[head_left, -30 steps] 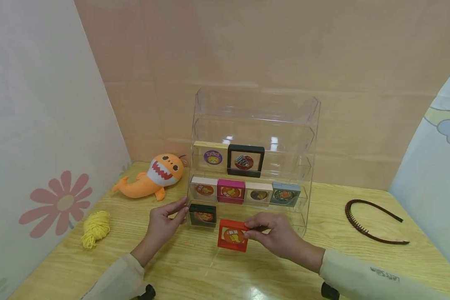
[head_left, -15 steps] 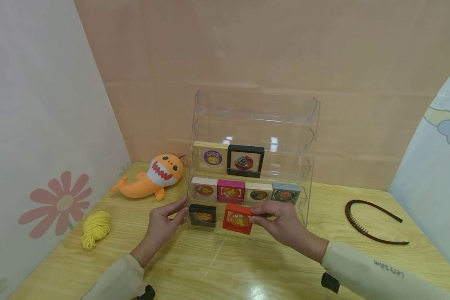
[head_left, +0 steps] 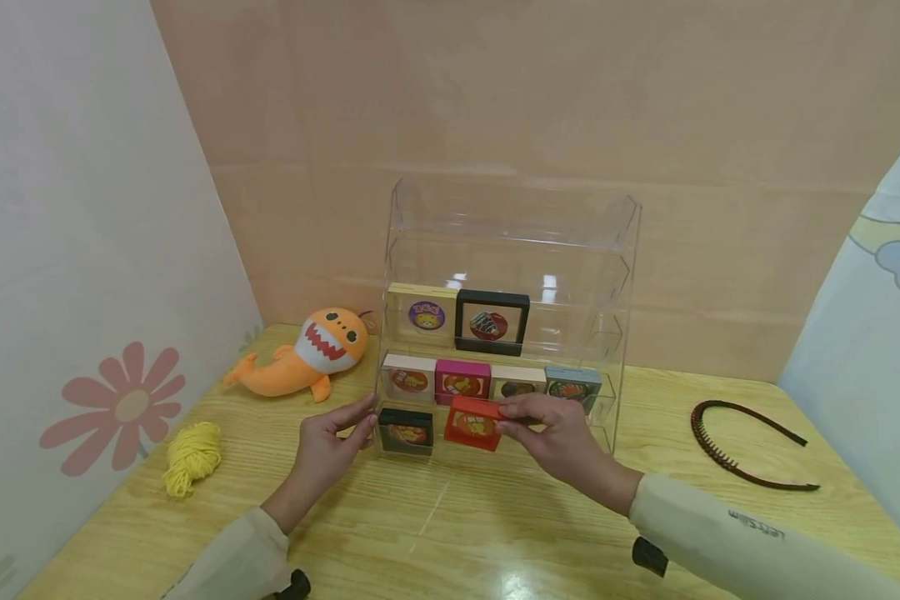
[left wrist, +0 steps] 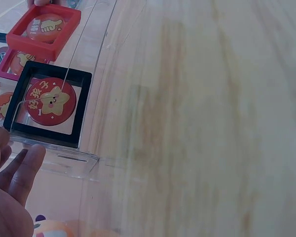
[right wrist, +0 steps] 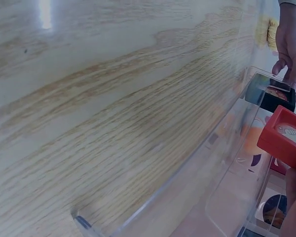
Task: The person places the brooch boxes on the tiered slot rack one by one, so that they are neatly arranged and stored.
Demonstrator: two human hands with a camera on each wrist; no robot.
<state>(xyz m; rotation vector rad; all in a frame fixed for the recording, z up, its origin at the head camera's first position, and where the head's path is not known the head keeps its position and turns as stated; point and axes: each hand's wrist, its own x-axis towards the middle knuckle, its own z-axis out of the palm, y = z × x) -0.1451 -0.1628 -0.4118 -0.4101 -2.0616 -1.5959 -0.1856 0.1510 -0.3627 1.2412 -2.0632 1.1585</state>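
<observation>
A clear tiered display rack (head_left: 510, 267) stands on the table. My right hand (head_left: 562, 437) pinches the right side of a red square frame (head_left: 471, 427) with a round badge inside. It is held at the front of the lowest tier, right of a black frame (head_left: 405, 433). In the left wrist view, that black frame (left wrist: 52, 101) shows a red badge with a yellow star. At the rack's lower left edge, my left hand (head_left: 333, 446) grips the side with thumb and fingers. The right wrist view shows the red frame (right wrist: 286, 138) over the clear front lip.
White, magenta (head_left: 462, 382), cream and blue-grey frames fill the tier above. Higher up sit a yellow frame (head_left: 422, 315) and a black frame (head_left: 491, 323). An orange shark plush (head_left: 300, 354) and yellow yarn (head_left: 192, 458) lie left, a dark toothed headband (head_left: 720, 450) right.
My right hand has raised the red frame from in front of the rack up to the lowest tier, and its top now tips toward me. The left hand has stayed at the rack's edge.
</observation>
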